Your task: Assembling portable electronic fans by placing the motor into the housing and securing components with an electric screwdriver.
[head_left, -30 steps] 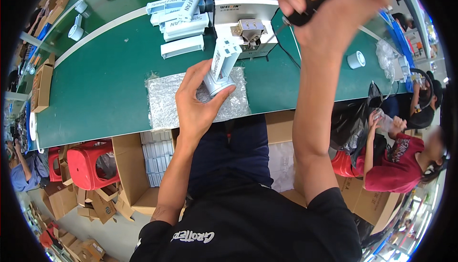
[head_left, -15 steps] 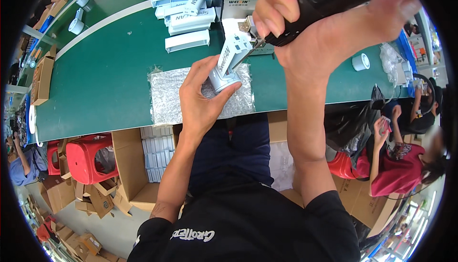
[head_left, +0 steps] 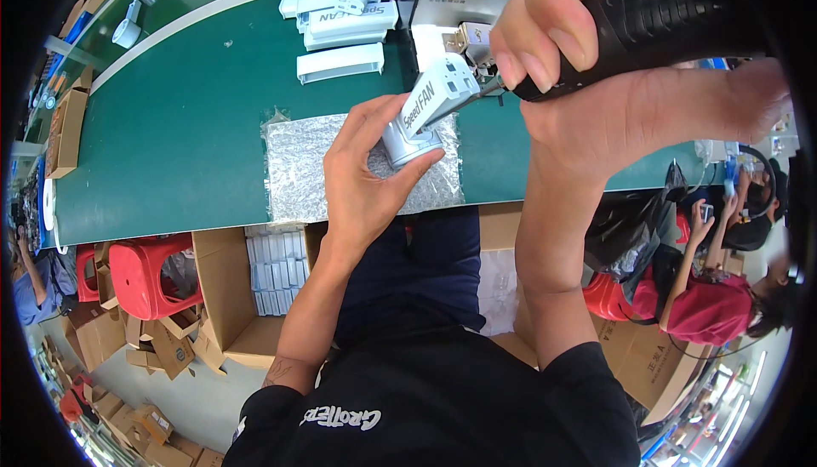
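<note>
My left hand (head_left: 362, 178) is closed around the round base of a pale blue plastic housing (head_left: 430, 97), thumb at the near side. The housing leans up and to the right over a silvery bubble-wrap mat (head_left: 298, 169). In my right hand (head_left: 570, 122) is a thick black electric screwdriver (head_left: 655, 25), lying across the palm with fingers curled over it. Its thin bit slants down and left into the open side of the housing. Whether the tip touches a screw cannot be seen.
Several pale blue housing shells (head_left: 349, 20) are piled at the back of the green table (head_left: 170, 161). Beside them stands a white machine (head_left: 438, 12). Below the table edge are a cardboard box (head_left: 230, 297) of parts and a red stool (head_left: 149, 280). Another person (head_left: 706, 305) sits at right.
The housing has shifted slightly right and leans further over. My right hand and the screwdriver have moved right and a little lower, with the bit still in the housing.
</note>
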A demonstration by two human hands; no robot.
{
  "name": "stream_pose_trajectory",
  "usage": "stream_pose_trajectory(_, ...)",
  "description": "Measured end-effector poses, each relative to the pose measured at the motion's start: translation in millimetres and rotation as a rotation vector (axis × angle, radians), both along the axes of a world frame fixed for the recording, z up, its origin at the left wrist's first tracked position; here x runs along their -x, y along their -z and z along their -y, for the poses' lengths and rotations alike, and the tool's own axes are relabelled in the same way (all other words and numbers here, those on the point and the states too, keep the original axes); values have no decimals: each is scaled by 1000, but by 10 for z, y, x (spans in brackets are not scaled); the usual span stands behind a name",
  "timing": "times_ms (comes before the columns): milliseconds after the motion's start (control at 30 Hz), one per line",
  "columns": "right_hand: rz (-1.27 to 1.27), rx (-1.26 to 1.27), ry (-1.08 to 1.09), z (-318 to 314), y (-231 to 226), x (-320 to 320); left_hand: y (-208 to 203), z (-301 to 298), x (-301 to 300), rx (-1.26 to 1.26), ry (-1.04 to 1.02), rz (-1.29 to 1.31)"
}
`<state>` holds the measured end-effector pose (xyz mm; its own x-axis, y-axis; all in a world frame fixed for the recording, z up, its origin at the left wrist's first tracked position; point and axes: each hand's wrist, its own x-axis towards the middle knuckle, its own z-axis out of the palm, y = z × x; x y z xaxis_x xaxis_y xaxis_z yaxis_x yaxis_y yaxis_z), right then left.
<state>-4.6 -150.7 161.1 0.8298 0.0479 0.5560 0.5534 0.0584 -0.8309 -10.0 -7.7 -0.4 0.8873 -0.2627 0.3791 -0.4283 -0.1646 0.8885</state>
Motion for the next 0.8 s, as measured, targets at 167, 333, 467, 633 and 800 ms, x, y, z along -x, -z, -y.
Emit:
stream_pose_trajectory(167,36,10,-136,55,4,-38,5,-25,3,-10,-11,13)
stream_pose_trajectory(333,64,26,-247,138,-1,-63,-17,-4,6,-6,-11,29)
stream_pose_trajectory(467,94,34,-346,169,8,-135,5,-14,4,-11,-8,28)
stream_pose_trajectory(633,130,45,-463,144,20,-166,14,-37,-21,-39,-15,53)
stream_pose_trajectory(800,174,70,-567,645,-84,-192,-6,2,-37,-36,-5,65)
